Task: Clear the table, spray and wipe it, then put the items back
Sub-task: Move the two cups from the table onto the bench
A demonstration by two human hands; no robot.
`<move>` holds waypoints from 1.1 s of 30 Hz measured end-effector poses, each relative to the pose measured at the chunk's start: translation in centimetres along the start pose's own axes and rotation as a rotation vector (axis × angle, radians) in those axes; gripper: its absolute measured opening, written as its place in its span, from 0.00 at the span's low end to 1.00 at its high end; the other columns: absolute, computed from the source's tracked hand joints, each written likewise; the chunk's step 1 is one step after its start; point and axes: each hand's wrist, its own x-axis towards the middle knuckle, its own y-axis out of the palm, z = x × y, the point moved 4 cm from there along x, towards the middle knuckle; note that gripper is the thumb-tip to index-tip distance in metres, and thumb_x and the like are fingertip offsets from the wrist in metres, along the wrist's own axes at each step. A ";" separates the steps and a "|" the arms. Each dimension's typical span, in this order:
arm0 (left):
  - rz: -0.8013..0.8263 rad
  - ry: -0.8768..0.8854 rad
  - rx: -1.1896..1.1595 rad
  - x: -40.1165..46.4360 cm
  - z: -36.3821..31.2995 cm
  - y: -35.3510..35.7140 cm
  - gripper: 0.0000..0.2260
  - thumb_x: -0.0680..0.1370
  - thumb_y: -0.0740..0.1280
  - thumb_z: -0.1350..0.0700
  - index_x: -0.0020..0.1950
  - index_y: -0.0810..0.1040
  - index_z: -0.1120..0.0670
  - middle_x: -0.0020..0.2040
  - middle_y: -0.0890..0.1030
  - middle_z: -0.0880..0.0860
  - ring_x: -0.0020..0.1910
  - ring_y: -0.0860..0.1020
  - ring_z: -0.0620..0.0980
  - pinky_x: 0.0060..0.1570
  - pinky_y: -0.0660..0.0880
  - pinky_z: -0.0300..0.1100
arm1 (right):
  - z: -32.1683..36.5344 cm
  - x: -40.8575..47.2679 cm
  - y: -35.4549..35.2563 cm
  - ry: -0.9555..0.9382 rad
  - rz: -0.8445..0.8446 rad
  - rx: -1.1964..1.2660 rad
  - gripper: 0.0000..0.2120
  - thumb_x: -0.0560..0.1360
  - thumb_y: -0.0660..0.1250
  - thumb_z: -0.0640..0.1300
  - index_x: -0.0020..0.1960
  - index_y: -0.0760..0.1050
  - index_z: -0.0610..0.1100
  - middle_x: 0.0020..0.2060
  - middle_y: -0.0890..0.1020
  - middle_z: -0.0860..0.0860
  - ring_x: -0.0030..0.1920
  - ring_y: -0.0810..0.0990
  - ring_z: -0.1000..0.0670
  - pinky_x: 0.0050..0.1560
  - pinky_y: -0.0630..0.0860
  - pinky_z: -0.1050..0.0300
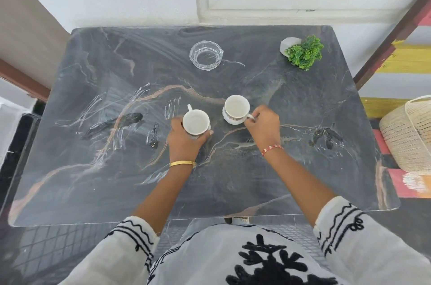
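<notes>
Two white cups stand near the middle of the dark marble table [93,179]. My left hand [184,139] wraps around the body of the left cup [195,121], whose handle points away from me. My right hand [264,125] pinches the handle of the right cup [236,108], which has a patterned band. Both cups look empty. A clear glass ashtray [205,56] sits farther back in the middle. A small green plant in a white pot [303,51] stands at the far right corner.
A woven straw basket [410,135] sits on the floor to the right of the table. A white wall and a window frame [303,4] lie behind the table. A wooden frame runs along the left side.
</notes>
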 end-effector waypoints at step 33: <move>0.302 0.144 0.184 3.5 0.4 -2.4 0.08 0.77 0.63 0.59 0.41 0.76 0.62 0.43 0.72 0.56 0.40 0.69 0.51 0.44 0.63 0.39 | -0.2 -2.3 1.4 0.137 0.279 0.289 0.13 0.77 0.60 0.41 0.34 0.75 0.44 0.28 0.75 0.52 0.27 0.72 0.53 0.30 0.73 0.59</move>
